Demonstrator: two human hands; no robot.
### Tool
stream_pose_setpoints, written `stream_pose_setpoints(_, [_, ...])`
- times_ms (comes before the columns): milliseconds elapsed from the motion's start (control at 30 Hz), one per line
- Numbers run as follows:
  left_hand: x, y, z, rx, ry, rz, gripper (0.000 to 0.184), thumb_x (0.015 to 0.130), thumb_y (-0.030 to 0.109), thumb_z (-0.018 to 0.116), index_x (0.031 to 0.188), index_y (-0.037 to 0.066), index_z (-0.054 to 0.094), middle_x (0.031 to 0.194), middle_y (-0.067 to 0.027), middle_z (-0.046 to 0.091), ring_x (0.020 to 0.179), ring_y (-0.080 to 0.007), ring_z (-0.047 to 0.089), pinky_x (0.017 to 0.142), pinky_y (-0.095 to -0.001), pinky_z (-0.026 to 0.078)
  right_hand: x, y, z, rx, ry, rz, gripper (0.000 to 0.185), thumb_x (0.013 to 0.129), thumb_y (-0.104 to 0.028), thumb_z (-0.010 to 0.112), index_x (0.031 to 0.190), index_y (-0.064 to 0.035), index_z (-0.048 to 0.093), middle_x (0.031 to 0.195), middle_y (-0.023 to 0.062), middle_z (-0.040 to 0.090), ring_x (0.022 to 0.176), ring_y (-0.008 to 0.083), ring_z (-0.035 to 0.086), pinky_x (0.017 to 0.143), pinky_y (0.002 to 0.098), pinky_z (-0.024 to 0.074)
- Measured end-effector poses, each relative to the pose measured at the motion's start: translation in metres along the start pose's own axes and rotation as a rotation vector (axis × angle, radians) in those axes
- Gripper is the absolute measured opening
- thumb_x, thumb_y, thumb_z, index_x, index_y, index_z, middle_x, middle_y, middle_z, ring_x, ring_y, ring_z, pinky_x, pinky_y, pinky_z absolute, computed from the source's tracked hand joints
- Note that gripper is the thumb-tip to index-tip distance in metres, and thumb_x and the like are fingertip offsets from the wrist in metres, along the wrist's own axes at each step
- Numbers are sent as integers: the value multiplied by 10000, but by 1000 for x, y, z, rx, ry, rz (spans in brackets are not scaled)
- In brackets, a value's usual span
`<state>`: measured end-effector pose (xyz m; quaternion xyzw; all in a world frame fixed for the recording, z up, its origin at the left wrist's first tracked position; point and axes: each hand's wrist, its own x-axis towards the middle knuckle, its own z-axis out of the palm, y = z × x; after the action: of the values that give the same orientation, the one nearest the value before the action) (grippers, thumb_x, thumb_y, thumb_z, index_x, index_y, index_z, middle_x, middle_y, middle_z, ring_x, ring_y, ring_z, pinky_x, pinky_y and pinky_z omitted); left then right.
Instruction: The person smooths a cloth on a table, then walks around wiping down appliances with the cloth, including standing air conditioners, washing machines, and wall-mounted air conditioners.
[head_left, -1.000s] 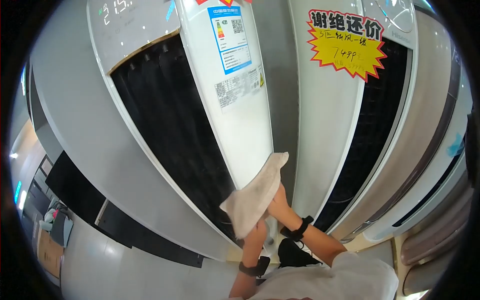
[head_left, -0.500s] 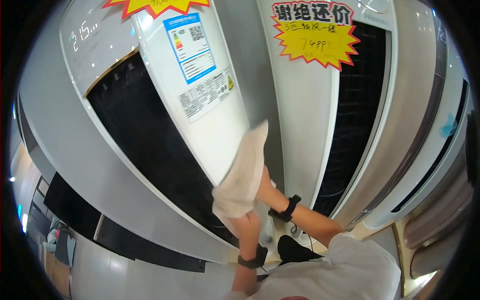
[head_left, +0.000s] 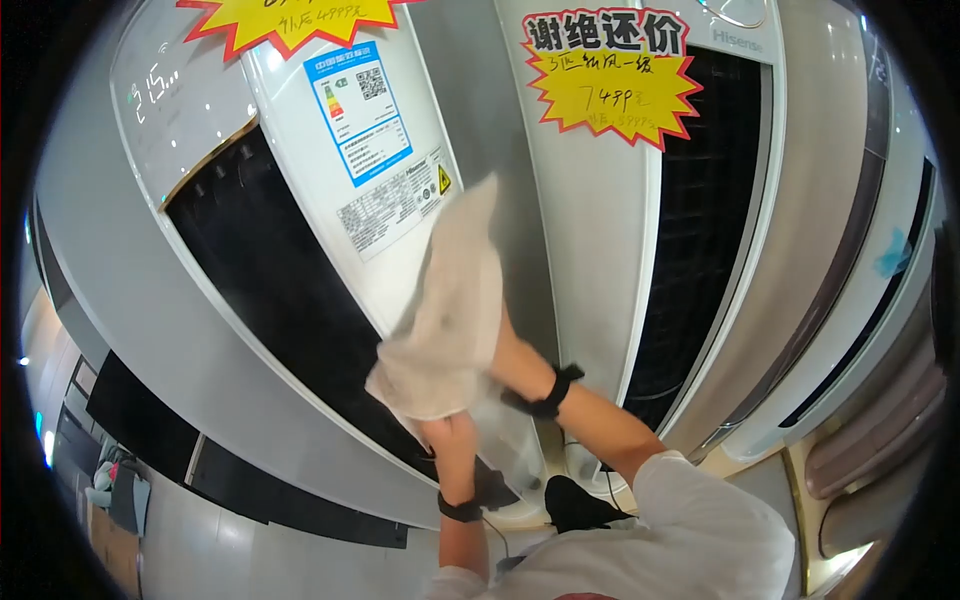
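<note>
A beige cloth is spread between my two hands, in front of the white side panel of a tall floor-standing air conditioner. My left hand grips the cloth's lower edge, its fingers tucked under the fabric. Mostly hidden behind the cloth, my right hand holds its right side. One corner of the fabric points up and is blurred by motion. I cannot tell whether the cloth touches the panel. Black bands circle both wrists.
A blue-and-white energy label and a yellow price tag are on this unit. To the right stands a second air conditioner with another price tag; more units curve beyond it. A black shoe is below my hands.
Both hands and the cloth have moved left in view, with the cloth's tip now higher. The camera view has shifted slightly, so the labels sit a little lower and further left.
</note>
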<state>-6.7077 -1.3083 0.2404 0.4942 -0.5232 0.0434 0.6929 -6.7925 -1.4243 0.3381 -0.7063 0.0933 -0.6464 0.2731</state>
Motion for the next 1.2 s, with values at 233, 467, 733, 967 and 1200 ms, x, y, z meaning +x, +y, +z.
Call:
stream_pose_setpoints(233, [-58, -15, 7, 66, -12, 67, 552, 887, 54, 640, 1402, -86, 499, 1460, -290, 518, 1379, -458, 461, 1178, -522, 280, -82, 26, -9, -143, -121, 135, 948, 874, -361, 786, 1568, 35, 277, 1575, 257, 366, 1476, 398, 358, 1235, 437, 265])
stream_pose_setpoints(467, [7, 27, -16, -36, -140, 9, 434, 912, 31, 596, 1338, -51, 591, 1420, -290, 559, 1340, -486, 489, 1169, -485, 323, -1, -12, 8, -253, -112, 134, 885, 887, -359, 769, 1539, 28, 313, 1548, 254, 409, 1425, 401, 423, 1214, 447, 298])
stream_pose_setpoints(733, [-59, -14, -19, 297, -197, 44, 498, 863, 30, 621, 1359, 9, 596, 1401, -294, 561, 1347, -499, 480, 1173, -531, 341, -108, 29, 1, -436, -388, -449, 786, 866, -327, 767, 1490, 14, 432, 1484, 243, 503, 1394, 458, 439, 1202, 511, 298])
stream_pose_setpoints(967, [-25, 12, -46, 323, -104, 115, 502, 872, 148, 659, 1341, -19, 591, 1368, -274, 587, 1290, -500, 521, 1125, -576, 378, -99, 55, 3, -344, -54, 73, 809, 873, -357, 787, 1511, -13, 429, 1511, 222, 503, 1384, 399, 480, 1194, 468, 327])
stream_pose_setpoints(1200, [-25, -9, -70, 330, 189, -103, 643, 844, 197, 701, 1418, -24, 512, 1442, -294, 507, 1371, -508, 426, 1176, -583, 291, -123, 9, 43, -464, -198, -346, 461, 907, -162, 666, 1333, 9, 620, 1483, 293, 496, 1377, 511, 427, 1192, 574, 251])
